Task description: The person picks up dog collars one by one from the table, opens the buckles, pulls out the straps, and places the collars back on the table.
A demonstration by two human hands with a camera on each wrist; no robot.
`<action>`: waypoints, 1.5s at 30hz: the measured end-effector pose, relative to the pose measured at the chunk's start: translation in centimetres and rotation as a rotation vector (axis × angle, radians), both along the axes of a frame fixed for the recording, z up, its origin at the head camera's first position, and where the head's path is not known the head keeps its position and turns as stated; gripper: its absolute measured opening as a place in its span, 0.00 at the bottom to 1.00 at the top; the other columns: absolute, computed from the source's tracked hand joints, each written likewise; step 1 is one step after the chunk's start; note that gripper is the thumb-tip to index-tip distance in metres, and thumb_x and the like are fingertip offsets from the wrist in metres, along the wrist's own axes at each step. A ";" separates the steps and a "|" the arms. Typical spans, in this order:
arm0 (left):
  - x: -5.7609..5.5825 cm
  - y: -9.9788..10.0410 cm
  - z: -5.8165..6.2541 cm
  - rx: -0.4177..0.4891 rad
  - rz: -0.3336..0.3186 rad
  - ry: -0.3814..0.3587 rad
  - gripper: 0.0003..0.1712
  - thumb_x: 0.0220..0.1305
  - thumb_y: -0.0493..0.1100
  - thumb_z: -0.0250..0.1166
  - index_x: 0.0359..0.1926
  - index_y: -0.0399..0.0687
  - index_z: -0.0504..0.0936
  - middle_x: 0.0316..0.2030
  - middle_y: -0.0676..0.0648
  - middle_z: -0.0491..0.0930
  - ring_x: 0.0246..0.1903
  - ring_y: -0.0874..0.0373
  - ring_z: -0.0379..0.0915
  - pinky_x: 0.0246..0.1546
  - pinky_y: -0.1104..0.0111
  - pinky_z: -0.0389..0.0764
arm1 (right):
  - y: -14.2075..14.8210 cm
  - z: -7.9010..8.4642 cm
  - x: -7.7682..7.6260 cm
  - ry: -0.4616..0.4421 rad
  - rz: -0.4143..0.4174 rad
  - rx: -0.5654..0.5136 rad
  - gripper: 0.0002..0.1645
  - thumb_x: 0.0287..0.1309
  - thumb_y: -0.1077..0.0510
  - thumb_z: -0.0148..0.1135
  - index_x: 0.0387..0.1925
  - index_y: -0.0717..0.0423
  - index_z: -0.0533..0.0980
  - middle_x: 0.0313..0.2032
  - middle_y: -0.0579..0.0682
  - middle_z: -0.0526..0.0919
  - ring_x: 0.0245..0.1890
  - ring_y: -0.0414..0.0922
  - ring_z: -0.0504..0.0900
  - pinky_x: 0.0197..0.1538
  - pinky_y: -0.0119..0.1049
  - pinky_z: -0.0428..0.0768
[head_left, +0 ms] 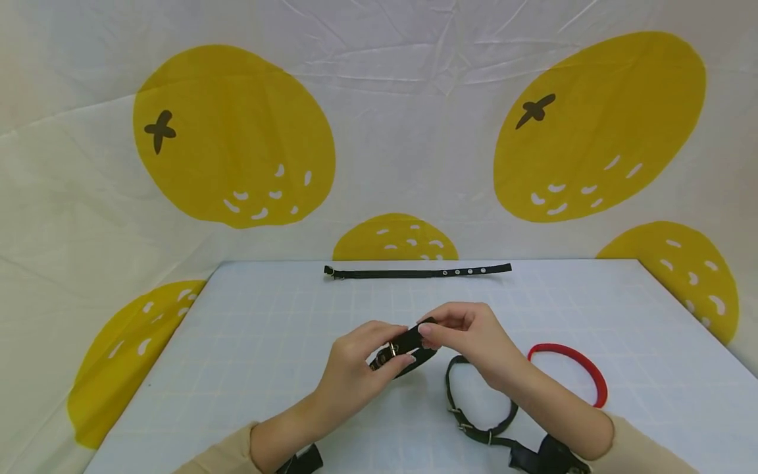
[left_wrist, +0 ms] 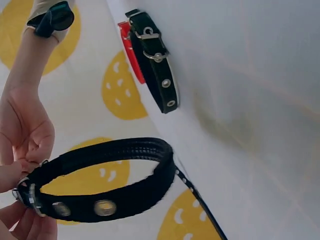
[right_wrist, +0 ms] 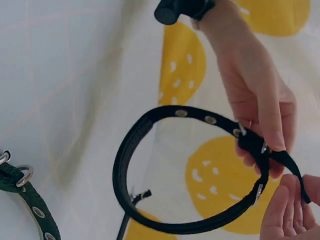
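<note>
A black collar (right_wrist: 120,165) with metal eyelets and a buckle is closed into a loop between my hands, lifted above the table. My left hand (head_left: 361,359) grips it by the buckle, thumb below and fingers above. The strap's free end sticks out past the buckle, and my right hand (head_left: 468,336) pinches it between thumb and fingers. In the left wrist view the collar (left_wrist: 105,207) shows its eyelets and quilted inner side. My fingers partly cover the buckle.
A straight black collar (head_left: 408,273) lies along the table's far edge. Right of my hands are a looped dark green collar (head_left: 453,388) and a red collar (head_left: 592,372). Dark objects (head_left: 304,459) sit near the front edge. A fruit-patterned cloth (head_left: 408,131) hangs behind the table (head_left: 266,316).
</note>
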State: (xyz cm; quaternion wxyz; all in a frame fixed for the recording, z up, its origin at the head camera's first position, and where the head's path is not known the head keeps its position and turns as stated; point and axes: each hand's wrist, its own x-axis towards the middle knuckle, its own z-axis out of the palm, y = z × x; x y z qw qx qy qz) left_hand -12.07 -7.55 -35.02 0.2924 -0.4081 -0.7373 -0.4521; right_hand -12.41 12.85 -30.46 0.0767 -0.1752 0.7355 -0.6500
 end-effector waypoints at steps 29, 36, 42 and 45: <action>1.4 -0.3 2.0 0.096 -0.050 -0.258 0.10 0.48 0.32 0.70 0.33 0.47 0.83 0.26 0.55 0.79 0.22 0.67 0.71 0.20 0.75 0.76 | 0.5 1.0 1.6 0.083 -0.033 -0.147 0.07 0.56 0.66 0.61 0.31 0.52 0.81 0.27 0.47 0.84 0.26 0.43 0.83 0.38 0.39 0.82; 1.5 -0.1 2.1 0.061 -0.018 -0.229 0.10 0.47 0.31 0.71 0.33 0.45 0.83 0.26 0.53 0.80 0.21 0.67 0.70 0.19 0.77 0.74 | 1.6 1.9 1.7 0.118 -0.069 -0.154 0.09 0.57 0.68 0.60 0.30 0.52 0.81 0.25 0.48 0.84 0.26 0.44 0.83 0.39 0.39 0.82; 1.1 0.2 1.8 0.041 -0.018 -0.318 0.09 0.50 0.35 0.72 0.34 0.44 0.84 0.28 0.53 0.81 0.23 0.67 0.73 0.23 0.74 0.78 | 3.0 2.2 0.9 0.066 -0.061 -0.080 0.04 0.58 0.65 0.61 0.32 0.54 0.81 0.27 0.49 0.84 0.28 0.46 0.83 0.43 0.40 0.79; 1.0 0.2 1.7 0.066 -0.052 -0.413 0.09 0.51 0.38 0.72 0.36 0.44 0.84 0.29 0.53 0.81 0.25 0.64 0.74 0.25 0.72 0.79 | 3.4 1.6 0.3 0.040 0.019 -0.013 0.05 0.58 0.63 0.61 0.37 0.56 0.80 0.32 0.50 0.84 0.34 0.48 0.83 0.45 0.42 0.79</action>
